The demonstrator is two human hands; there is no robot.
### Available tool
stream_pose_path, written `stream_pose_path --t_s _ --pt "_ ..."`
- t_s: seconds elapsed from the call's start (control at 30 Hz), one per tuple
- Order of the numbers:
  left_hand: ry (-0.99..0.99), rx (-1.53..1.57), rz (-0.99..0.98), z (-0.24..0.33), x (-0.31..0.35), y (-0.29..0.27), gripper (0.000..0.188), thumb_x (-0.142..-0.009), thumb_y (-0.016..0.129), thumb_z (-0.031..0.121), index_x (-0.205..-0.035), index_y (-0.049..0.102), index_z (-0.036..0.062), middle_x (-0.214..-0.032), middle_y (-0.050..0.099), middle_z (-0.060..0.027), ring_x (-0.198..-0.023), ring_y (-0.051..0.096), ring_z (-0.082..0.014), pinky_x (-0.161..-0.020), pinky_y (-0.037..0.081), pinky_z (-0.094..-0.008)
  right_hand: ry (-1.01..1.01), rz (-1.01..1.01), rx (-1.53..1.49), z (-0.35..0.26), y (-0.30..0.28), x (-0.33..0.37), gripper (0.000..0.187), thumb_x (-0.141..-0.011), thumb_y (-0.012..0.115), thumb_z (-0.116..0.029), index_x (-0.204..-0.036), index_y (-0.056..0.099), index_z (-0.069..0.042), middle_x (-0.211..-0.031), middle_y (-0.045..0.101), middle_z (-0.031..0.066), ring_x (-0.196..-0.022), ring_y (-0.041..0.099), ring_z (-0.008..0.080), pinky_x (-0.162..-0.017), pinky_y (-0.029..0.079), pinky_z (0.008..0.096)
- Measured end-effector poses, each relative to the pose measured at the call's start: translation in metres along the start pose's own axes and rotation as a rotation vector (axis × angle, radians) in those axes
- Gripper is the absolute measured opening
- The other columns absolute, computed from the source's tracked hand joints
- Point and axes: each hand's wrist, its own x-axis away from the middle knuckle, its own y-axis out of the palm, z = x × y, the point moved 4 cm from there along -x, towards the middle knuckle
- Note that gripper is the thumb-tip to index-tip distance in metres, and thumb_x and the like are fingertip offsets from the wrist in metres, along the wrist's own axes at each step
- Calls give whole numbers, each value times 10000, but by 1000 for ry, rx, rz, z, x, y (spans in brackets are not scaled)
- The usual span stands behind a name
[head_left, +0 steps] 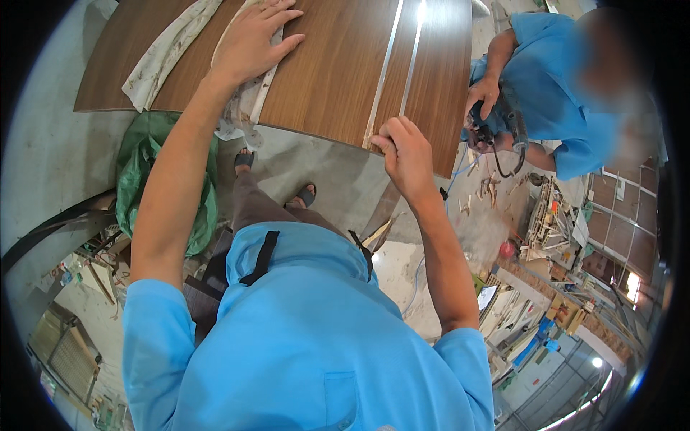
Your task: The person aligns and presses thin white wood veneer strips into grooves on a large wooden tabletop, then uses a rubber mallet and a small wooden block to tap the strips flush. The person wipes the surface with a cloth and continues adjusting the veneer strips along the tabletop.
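Brown panel [323,86] — beneath left hand [253,43], its near edge by right hand [404,152].

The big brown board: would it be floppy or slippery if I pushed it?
The brown board is probably stiff, since it spreads out flat. It could be heavy, being so broad. Its face might feel slippery, since it looks smooth and a little shiny.
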Motion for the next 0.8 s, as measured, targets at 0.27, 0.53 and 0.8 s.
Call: stream_pose_path --t_s 0.27,0.53,0.8 --pt "-12 -5 -3 2 0 0 481 -926 708 346 -1289 677 33 -1488 572 -168 -1423 472 -344 -1222 324 -447 14 45 72 -2 7 -1 198 -931 691 -110 -890 509 -44 -847 554 139 -825 602 373 -673 483 469" --pt "6 14 15 0 1 1 482 -923 713 338 -1286 674 22 -1483 573 -174 -1424 469 -345 -1221 326 -443 -15 23 65 -5 3 3 194 -928 690 -99 -898 507 -42 -859 558 139 -832 605 376 -680 488 462" --pt "-23 0 2 1 1 -1 486 -921 716 336 -1291 673 25 -1482 575 -165 -1421 471 -340 -1219 325 -440 35 53 99 -5 9 -1 188 -938 678 -109 -913 502 -47 -867 561 137 -837 606 377 -688 491 476"
